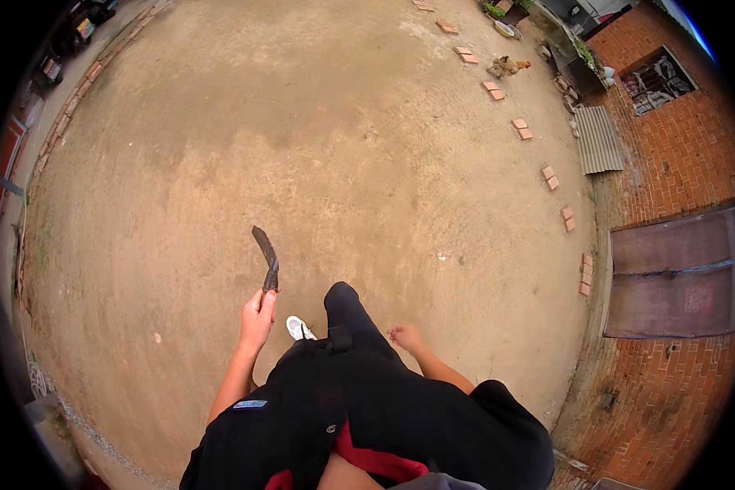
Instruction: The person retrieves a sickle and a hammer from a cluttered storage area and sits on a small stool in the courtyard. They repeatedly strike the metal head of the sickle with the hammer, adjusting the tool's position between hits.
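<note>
In my left hand [257,318] I grip the handle of a dark, curved metal blade [265,251], which points forward and up over the dirt ground [343,163]. My right hand [404,335] hangs open beside my right leg with its fingers loosely curled and apart, holding nothing visible. Below me show my dark trouser leg [343,304] and a white shoe [296,328].
A row of paired bricks [521,128] runs along the right, with a chicken [508,67] near its far end. Beyond them stand a brick wall [670,143], a corrugated sheet [598,139] and a hanging door cover [674,269]. A brick edging [61,122] borders the left, with parked vehicles beyond.
</note>
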The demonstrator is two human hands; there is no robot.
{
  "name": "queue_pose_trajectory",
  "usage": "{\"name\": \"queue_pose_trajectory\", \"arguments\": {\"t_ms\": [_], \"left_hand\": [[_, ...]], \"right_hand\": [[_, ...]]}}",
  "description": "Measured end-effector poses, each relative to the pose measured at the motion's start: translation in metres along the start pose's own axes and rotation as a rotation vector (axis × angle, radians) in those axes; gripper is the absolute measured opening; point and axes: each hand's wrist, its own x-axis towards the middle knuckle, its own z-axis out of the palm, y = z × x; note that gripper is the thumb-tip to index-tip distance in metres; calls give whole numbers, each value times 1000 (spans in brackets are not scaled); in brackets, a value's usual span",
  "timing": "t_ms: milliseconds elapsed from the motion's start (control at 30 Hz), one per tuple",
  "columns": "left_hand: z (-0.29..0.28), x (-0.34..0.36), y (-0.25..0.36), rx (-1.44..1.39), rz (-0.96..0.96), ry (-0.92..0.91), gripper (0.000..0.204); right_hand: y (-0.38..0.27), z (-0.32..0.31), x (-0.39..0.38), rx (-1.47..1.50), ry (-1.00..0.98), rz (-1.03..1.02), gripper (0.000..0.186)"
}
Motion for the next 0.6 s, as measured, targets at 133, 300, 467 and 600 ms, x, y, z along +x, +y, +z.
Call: {"name": "queue_pose_trajectory", "arguments": {"t_ms": [133, 300, 467, 600], "left_hand": [[2, 54, 28, 68, 16, -147, 36], [-2, 142, 62, 115, 85, -168, 34], [22, 290, 90, 11, 67, -149, 37], [0, 347, 186, -45, -3, -10, 44]], "right_hand": [[-48, 7, 16, -100, 72, -133, 19], [-120, 3, 85, -339, 85, -136, 22], [-232, -59, 195, -340, 156, -117, 24], [-377, -87, 259, -137, 78, -333, 24]]}}
